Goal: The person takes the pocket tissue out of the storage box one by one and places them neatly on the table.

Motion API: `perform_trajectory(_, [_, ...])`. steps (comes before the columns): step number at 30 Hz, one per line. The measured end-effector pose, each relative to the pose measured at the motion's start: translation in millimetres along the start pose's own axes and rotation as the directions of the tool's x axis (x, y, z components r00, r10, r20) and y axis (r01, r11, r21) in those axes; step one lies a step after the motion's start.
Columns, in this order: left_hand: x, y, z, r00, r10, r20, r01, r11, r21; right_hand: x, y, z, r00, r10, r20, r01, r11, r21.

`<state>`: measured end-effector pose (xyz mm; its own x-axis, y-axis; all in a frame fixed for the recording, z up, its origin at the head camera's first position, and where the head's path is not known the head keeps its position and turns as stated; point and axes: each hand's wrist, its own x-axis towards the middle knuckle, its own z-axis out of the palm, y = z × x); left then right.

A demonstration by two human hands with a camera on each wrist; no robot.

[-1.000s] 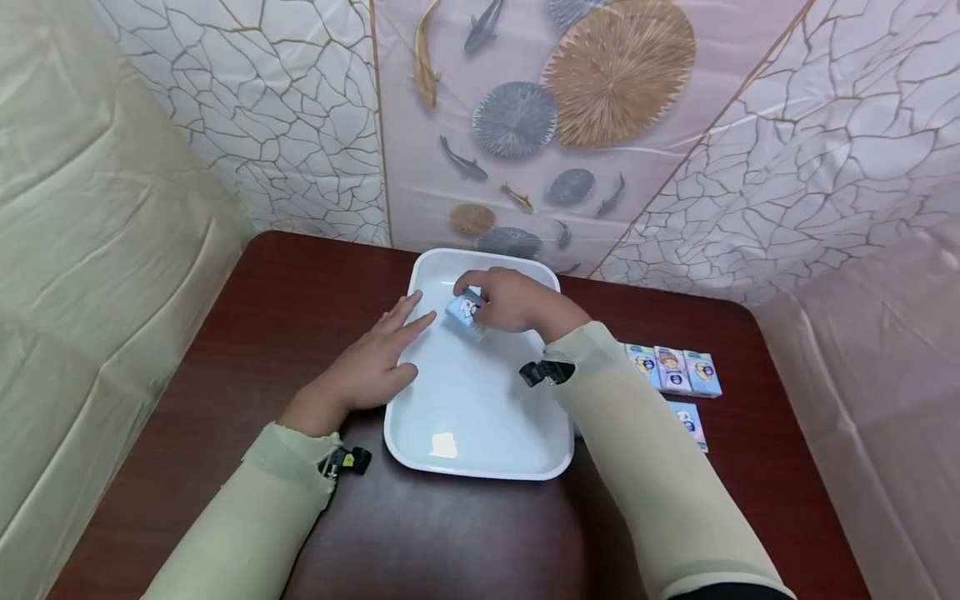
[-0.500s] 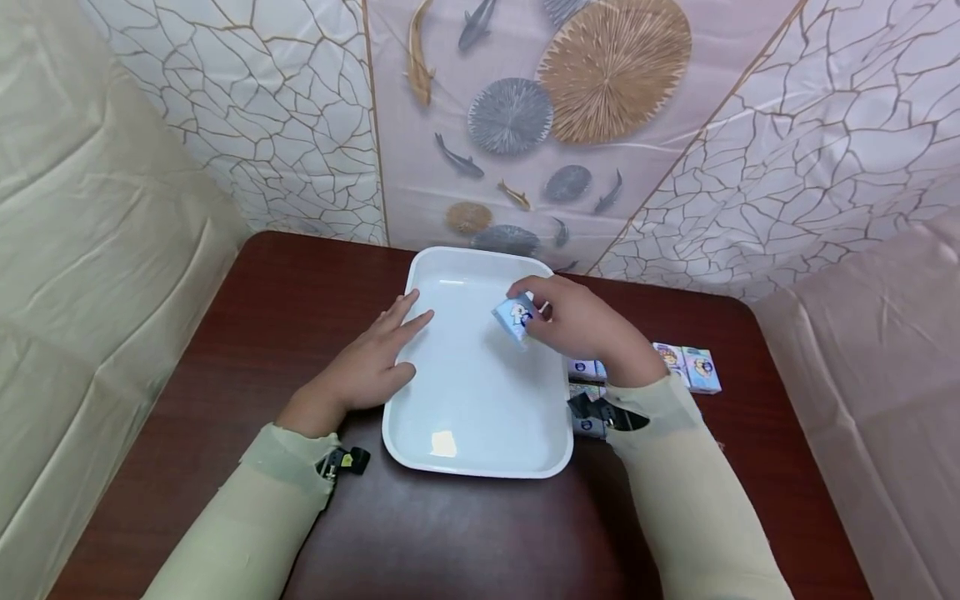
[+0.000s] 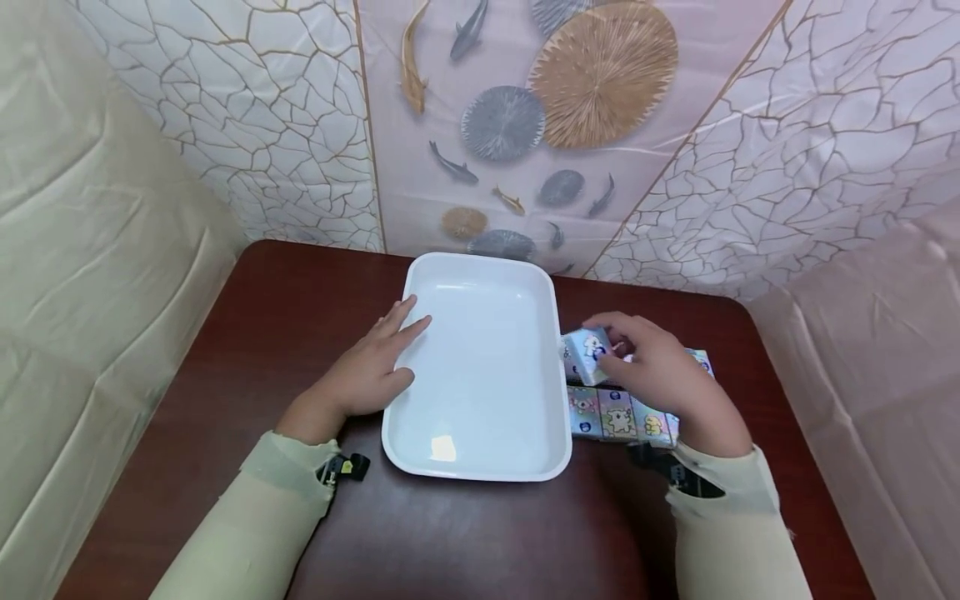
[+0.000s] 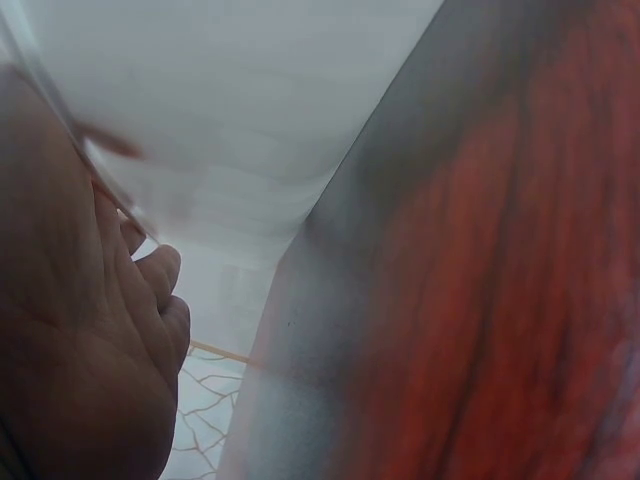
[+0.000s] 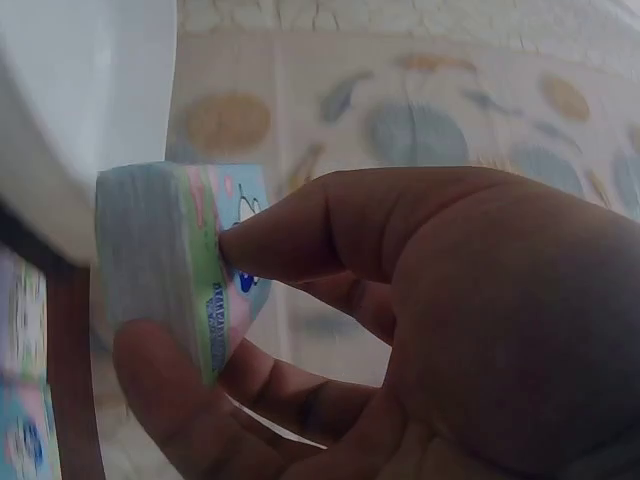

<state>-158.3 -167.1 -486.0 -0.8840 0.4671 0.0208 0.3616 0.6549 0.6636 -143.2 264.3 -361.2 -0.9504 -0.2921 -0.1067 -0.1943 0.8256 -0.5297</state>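
Observation:
My right hand (image 3: 663, 375) pinches a small light-blue tissue pack (image 3: 588, 354) with a cartoon print, just right of the white tray (image 3: 480, 383). In the right wrist view, the thumb and fingers grip that tissue pack (image 5: 155, 255) by its sides, its pale end turned to the camera. My left hand (image 3: 363, 375) rests at the tray's left rim, fingers spread and their tips over the inside. From the left wrist view, the left hand (image 4: 100, 310) lies along the tray's outer wall (image 4: 250, 110).
Rows of printed tissue packs (image 3: 618, 415) lie on the dark red wooden table (image 3: 300, 283) right of the tray, partly hidden by my right hand. A patterned cloth (image 3: 457, 208) hangs behind the table, with pale padded cloth (image 3: 97, 208) at the left.
My right hand has moved from over the tray to the packs at its right, still holding the tissue pack. The left hand has stayed at the tray's rim.

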Motion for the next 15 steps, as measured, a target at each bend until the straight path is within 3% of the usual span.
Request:
perform_trajectory(8, [-0.1, 2.5, 1.0, 1.0, 0.007, -0.011, -0.007, 1.0, -0.001, -46, 60, -29.3, 0.989, 0.15, 0.013, -0.149, 0.987, -0.054])
perform_trajectory(12, [-0.3, 2.4, 1.4, 1.0, 0.003, -0.004, -0.003, 1.0, 0.003, -65, 99, -42.0, 0.968, 0.252, 0.022, -0.25, 0.965, -0.078])
perform_trajectory(15, [-0.7, 2.1, 0.9, 1.0, 0.007, -0.01, -0.007, 1.0, 0.001, -72, 124, -46.7, 0.949, 0.311, 0.046, -0.309, 0.95, -0.042])
